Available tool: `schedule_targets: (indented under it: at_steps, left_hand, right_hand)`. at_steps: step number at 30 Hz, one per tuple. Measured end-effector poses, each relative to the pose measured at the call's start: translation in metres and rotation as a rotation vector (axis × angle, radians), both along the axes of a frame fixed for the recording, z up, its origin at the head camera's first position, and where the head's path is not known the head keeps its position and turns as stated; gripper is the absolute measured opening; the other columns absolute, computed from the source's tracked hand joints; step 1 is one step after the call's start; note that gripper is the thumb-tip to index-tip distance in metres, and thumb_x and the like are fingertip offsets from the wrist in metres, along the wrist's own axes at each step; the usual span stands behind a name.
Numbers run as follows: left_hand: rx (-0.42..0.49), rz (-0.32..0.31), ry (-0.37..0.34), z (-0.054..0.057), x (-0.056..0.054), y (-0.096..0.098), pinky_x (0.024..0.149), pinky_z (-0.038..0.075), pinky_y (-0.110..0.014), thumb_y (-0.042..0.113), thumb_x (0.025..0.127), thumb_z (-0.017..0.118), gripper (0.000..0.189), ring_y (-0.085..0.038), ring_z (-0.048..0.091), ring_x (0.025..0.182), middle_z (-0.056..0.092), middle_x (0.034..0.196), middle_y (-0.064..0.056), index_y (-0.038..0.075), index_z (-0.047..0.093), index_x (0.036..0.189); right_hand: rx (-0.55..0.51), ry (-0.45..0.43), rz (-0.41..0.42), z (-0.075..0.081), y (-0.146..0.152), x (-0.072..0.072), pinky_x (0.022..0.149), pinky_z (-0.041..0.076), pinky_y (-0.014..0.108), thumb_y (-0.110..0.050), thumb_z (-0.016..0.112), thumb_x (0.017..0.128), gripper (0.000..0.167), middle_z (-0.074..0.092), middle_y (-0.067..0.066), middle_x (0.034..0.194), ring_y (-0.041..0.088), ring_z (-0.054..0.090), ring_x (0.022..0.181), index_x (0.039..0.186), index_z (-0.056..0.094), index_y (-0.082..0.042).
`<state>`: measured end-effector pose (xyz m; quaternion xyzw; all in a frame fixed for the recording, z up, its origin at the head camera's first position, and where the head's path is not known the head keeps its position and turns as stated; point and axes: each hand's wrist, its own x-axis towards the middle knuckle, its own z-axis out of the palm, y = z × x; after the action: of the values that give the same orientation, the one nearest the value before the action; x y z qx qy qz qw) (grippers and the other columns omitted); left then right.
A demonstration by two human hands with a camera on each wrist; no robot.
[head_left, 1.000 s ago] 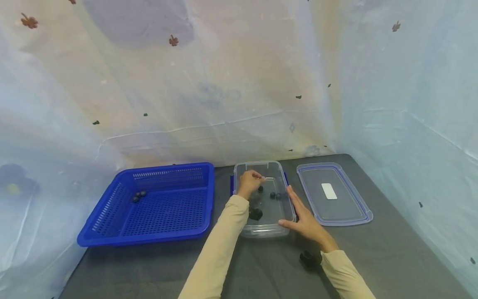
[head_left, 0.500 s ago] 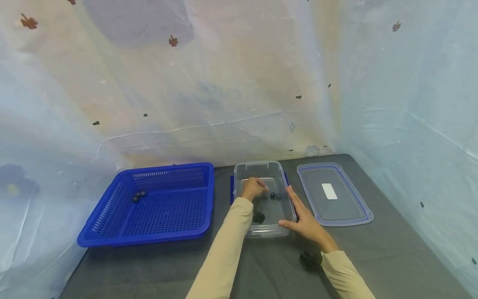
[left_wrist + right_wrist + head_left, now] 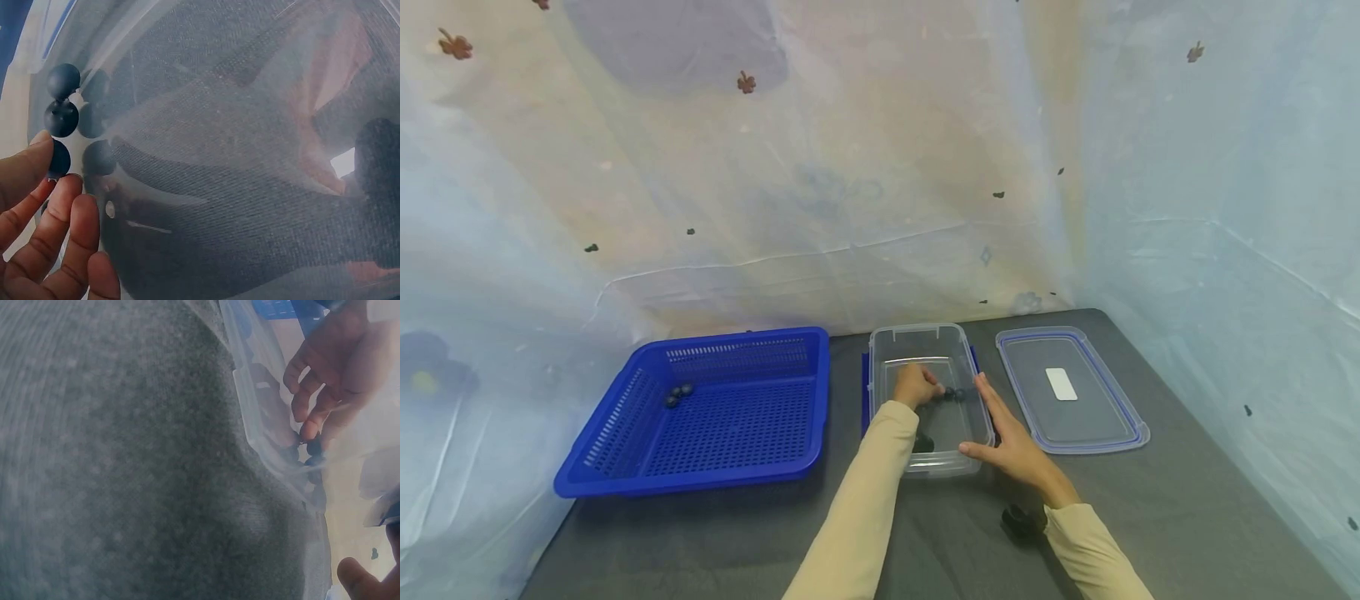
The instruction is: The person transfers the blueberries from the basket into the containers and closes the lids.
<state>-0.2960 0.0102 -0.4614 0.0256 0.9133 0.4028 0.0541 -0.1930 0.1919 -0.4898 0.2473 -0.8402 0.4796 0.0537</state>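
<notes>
Inside the clear plastic container (image 3: 936, 337), my left hand (image 3: 914, 385) pinches a small dark ball (image 3: 60, 159) between thumb and fingers. Two more dark balls (image 3: 61, 119) sit in a row with it, as the left wrist view shows. From above, the fingertips are right beside these loose balls (image 3: 959, 395). My right hand (image 3: 1017, 446) rests against the container's right side, fingers straight along the wall and thumb at the front rim. Only part of that hand, including the thumb (image 3: 356, 578), shows in the right wrist view.
A blue slotted basket (image 3: 737, 479) with several dark balls (image 3: 677, 393) stands at the left. The container's clear lid (image 3: 1067, 417), with a blue seal and white label, lies to the right on the grey cloth (image 3: 955, 550). A patterned sheet (image 3: 850, 167) hangs behind.
My left hand has come down and rightward within the container, toward the two dark balls. A dark ball beside it is now hidden behind the hand. The right hand stays put.
</notes>
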Motion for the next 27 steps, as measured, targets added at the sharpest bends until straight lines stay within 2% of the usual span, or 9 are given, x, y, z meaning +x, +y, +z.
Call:
schedule_targets:
  at_steps: [8,12,16,20,22,23,27]
  left_hand:
    - [-0.009,0.016,-0.010,-0.003,-0.001,-0.001,0.066,0.051,-0.027,0.008,0.075,0.084,0.015,-0.017,0.059,0.071,0.066,0.078,-0.005,0.001,0.073,0.082]
    - [-0.007,0.014,-0.007,-0.002,-0.002,-0.001,0.063,0.051,-0.026,0.007,0.074,0.084,0.016,-0.019,0.061,0.069,0.066,0.078,-0.007,0.001,0.072,0.082]
    - [-0.001,0.003,-0.010,0.003,-0.003,-0.005,0.065,0.051,-0.027,0.006,0.074,0.084,0.017,-0.021,0.061,0.074,0.067,0.087,-0.010,0.001,0.072,0.086]
    - [0.070,-0.012,-0.018,0.010,-0.005,-0.010,0.072,0.054,-0.034,0.003,0.077,0.081,0.017,-0.028,0.065,0.081,0.067,0.093,-0.013,-0.001,0.071,0.091]
    - [0.104,-0.015,-0.004,0.015,-0.006,-0.012,0.085,0.051,-0.040,0.003,0.078,0.080,0.016,-0.033,0.065,0.092,0.069,0.094,-0.014,-0.002,0.071,0.090]
    - [0.122,-0.018,-0.006,0.017,-0.007,-0.014,0.087,0.050,-0.043,0.004,0.079,0.079,0.016,-0.034,0.065,0.092,0.068,0.094,-0.014,-0.001,0.071,0.091]
    - [0.176,-0.039,0.012,0.025,-0.010,-0.018,0.083,0.052,-0.042,0.008,0.081,0.079,0.018,-0.035,0.067,0.091,0.069,0.093,-0.013,0.000,0.071,0.096]
  right_hand:
    - [0.001,-0.004,-0.005,0.000,0.000,0.000,0.105,0.016,0.068,-0.030,0.076,0.082,0.103,0.000,0.007,0.161,0.036,0.006,0.145,0.156,0.008,-0.008]
    - [0.000,-0.005,-0.004,0.000,0.000,0.000,0.104,0.016,0.068,-0.030,0.076,0.082,0.103,0.001,0.013,0.161,0.037,0.006,0.144,0.156,0.008,-0.008]
    - [0.008,0.004,-0.009,-0.002,0.001,-0.001,0.104,0.017,0.069,-0.030,0.077,0.082,0.104,0.002,0.017,0.160,0.038,0.007,0.144,0.156,0.008,-0.007]
    - [0.013,0.008,-0.012,-0.003,0.001,-0.002,0.103,0.018,0.069,-0.030,0.077,0.082,0.104,0.002,0.013,0.161,0.038,0.008,0.144,0.156,0.008,-0.008]
    - [0.013,0.007,-0.013,-0.003,0.002,-0.002,0.104,0.018,0.069,-0.030,0.077,0.082,0.103,0.002,0.011,0.161,0.038,0.008,0.144,0.156,0.008,-0.008]
    - [0.016,0.007,-0.015,-0.003,0.002,-0.002,0.103,0.018,0.069,-0.030,0.077,0.082,0.103,0.002,0.011,0.161,0.039,0.009,0.144,0.156,0.009,-0.009]
    - [0.021,0.010,-0.022,-0.003,0.001,-0.002,0.103,0.019,0.070,-0.031,0.077,0.081,0.103,0.004,0.015,0.161,0.040,0.010,0.143,0.156,0.009,-0.009]
